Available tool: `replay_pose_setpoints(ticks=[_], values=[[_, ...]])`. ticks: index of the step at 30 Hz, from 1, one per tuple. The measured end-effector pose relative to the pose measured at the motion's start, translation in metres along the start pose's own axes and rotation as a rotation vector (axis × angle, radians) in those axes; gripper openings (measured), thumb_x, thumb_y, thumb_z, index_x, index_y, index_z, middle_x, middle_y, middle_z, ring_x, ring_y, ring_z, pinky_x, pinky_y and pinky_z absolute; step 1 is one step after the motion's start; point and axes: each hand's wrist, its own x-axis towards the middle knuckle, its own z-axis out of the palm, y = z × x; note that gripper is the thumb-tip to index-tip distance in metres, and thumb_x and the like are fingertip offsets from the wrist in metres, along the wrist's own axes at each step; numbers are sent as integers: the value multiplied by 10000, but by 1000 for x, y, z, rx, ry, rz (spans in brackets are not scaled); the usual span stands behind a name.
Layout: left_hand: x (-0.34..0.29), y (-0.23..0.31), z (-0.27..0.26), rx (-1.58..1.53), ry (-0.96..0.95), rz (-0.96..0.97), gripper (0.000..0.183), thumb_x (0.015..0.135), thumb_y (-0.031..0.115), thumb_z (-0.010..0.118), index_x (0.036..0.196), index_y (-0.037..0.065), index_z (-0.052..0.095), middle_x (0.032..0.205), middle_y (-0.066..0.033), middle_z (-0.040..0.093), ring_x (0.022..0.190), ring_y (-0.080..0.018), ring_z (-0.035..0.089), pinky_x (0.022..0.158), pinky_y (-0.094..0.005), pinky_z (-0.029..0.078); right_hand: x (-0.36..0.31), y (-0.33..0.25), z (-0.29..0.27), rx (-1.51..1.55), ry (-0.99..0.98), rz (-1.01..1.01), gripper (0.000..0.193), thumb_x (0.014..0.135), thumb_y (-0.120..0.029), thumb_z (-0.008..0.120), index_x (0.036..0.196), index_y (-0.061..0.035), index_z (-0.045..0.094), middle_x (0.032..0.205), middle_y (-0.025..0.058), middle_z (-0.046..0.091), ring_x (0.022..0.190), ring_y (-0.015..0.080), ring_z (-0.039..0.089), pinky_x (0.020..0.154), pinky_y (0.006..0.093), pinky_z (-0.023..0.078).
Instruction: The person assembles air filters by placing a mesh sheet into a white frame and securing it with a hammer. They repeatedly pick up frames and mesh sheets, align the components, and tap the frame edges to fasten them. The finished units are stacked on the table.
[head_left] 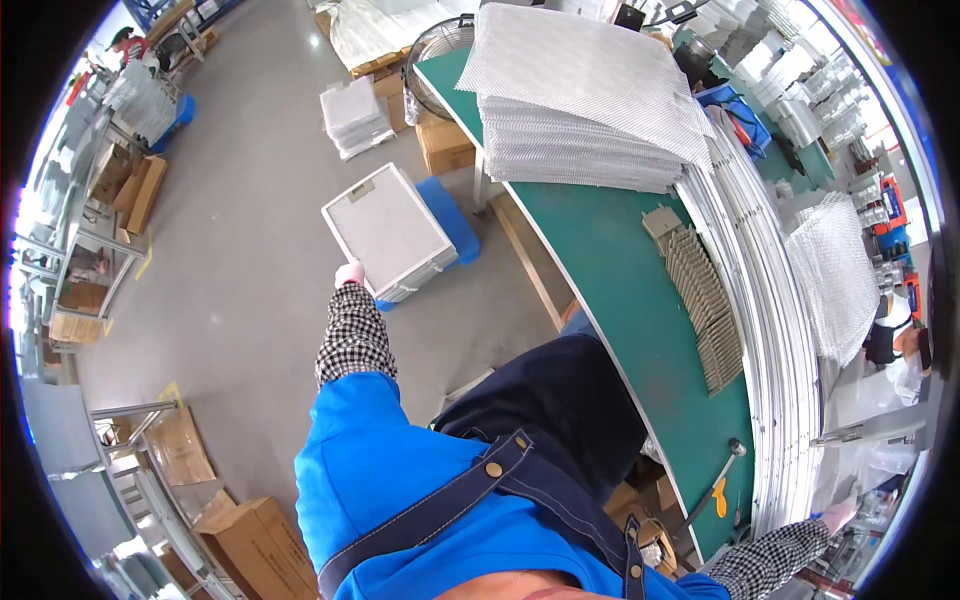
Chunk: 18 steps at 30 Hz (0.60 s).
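My left hand (349, 272) reaches out to the near left edge of a white-framed rectangular panel (390, 228), its fingers closed at the frame. That panel lies on top of a stack of similar frames, with a blue plastic bin (450, 220) under and beside it. Far to the right, my right hand (838, 515) stretches past the bench's end, beside long white metal strips (775, 400). Its fingers look extended and nothing shows in them, though they are small at the picture's rim.
On the green bench (600, 260) lie a tall pile of silvery mesh sheets (590, 130), a row of beige clips (705, 310), a ratchet wrench (735, 450) and a yellow-handled tool (720, 497). Cardboard boxes (255, 545) and racks stand at left. A fan (435, 65) stands behind the bench.
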Motion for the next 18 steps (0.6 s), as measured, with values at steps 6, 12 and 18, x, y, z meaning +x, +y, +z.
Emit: replay_pose_setpoints(ticks=[6,12,18], values=[[-105,74,-72,35,689,223,529,882,414,681,1264,50,624,1111,-192,666,1060,-373,666,887,-486,546,20,82,-4,-166,-193,140,475,948,-275,665,1281,61,630,1253,125,653,1129,225,608,1019,356,467],[-288,326,-99,-570,902,1490,508,827,109,745,1308,42,595,1254,-186,623,1208,-369,568,1072,-466,413,56,100,-41,-1115,-497,-168,443,971,-334,613,1269,-8,657,1061,262,695,943,417,658,823,481,521],[-454,428,-99,-67,99,2184,577,793,396,766,1304,158,640,1290,-187,619,1245,-375,555,1039,-460,451,-38,18,87,-1046,-196,-9,932,731,-529,829,1294,158,550,1304,342,604,1254,406,589,1053,430,449]])
